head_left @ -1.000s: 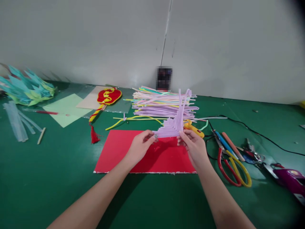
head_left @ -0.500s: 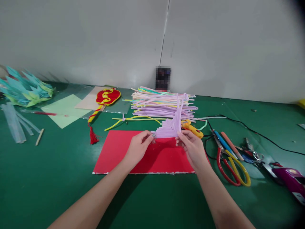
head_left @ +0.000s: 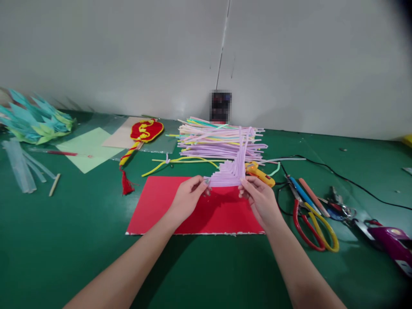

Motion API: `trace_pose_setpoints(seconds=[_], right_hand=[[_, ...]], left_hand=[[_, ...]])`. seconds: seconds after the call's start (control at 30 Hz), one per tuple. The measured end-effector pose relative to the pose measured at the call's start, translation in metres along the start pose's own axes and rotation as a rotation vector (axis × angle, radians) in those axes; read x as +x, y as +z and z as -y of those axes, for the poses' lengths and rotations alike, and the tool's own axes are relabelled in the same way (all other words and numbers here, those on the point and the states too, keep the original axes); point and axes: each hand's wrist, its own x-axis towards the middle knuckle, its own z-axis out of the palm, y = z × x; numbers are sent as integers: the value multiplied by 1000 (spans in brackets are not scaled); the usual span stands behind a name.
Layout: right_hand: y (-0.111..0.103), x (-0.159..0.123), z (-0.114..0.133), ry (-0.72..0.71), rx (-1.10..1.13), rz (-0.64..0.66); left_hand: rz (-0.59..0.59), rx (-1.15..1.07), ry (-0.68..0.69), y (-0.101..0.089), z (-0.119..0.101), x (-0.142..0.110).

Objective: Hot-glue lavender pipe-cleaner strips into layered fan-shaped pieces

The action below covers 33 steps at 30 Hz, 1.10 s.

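Observation:
Between my hands is a piece made of lilac pipe cleaners [head_left: 229, 175], bent into nested L shapes, with long strands rising on its right side. My left hand [head_left: 192, 192] pinches its left tip between thumb and fingers. At the lower right corner my right hand [head_left: 257, 193] grips the same piece. Both hands hold it above a red board [head_left: 156, 206] with a rough white front edge. Behind the piece lies a pile of pipe cleaners [head_left: 209, 143] in lilac, pink, yellow and green. A yellow-orange tool [head_left: 260, 174], partly hidden, rests just beyond my right hand.
Scissors [head_left: 312, 223], two pens [head_left: 309, 195], keys [head_left: 343, 208] and a purple tool [head_left: 391, 240] lie to the right, with a black cable [head_left: 347, 178] behind. On the left are a red-and-yellow fan [head_left: 146, 130], green paper [head_left: 92, 150], clear strips [head_left: 19, 165] and a teal leafy craft [head_left: 38, 120].
Both hands keep their hold on the lilac piece, which has barely moved. Its upright strands lean slightly lower than a second ago. The camera view has shifted a little.

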Motion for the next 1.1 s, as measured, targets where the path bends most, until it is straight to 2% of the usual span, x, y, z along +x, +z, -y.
trace_pose_setpoints(seconds=[0.43,0.77,1.1], right_hand=[[1,0,-1,21,81,20],[4,-5,3,42,104,37],[2,-1,1,26,124,31]], left_hand=[[5,-135,-5,1,-3,-1],[1,-370,-37,7,6,0],[-8,-128,25,1,0,-1]])
